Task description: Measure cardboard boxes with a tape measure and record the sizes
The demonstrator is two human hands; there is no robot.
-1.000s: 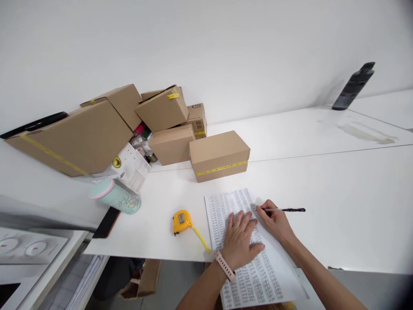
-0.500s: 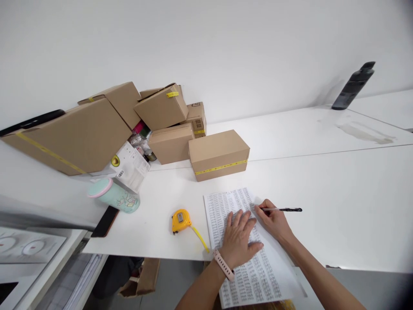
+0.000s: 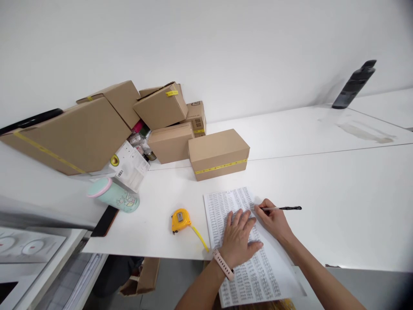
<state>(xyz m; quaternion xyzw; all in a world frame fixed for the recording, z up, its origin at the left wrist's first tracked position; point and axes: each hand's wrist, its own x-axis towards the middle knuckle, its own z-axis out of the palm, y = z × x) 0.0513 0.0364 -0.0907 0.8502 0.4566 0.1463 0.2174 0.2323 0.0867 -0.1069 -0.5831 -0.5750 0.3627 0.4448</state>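
My left hand lies flat on a sheet of paper covered in columns of small writing, its fingers spread. A pale pink band is around that wrist. My right hand is closed around a pen, whose dark end points to the right; its tip rests at or near the paper, by the right-hand column, and is too small to make out. The paper's lower end hangs past the table's front edge. Left of the paper is a yellow tape measure with a short length of tape pulled out.
Behind the paper stands a taped cardboard box. More cardboard boxes are piled at the back left. A mint tumbler stands beside a dark flat object. A dark bottle is at the far right, near a smear on the white table.
Almost nothing differs. Both hands stay in place on the paper, and the pen's angle shifts very slightly.
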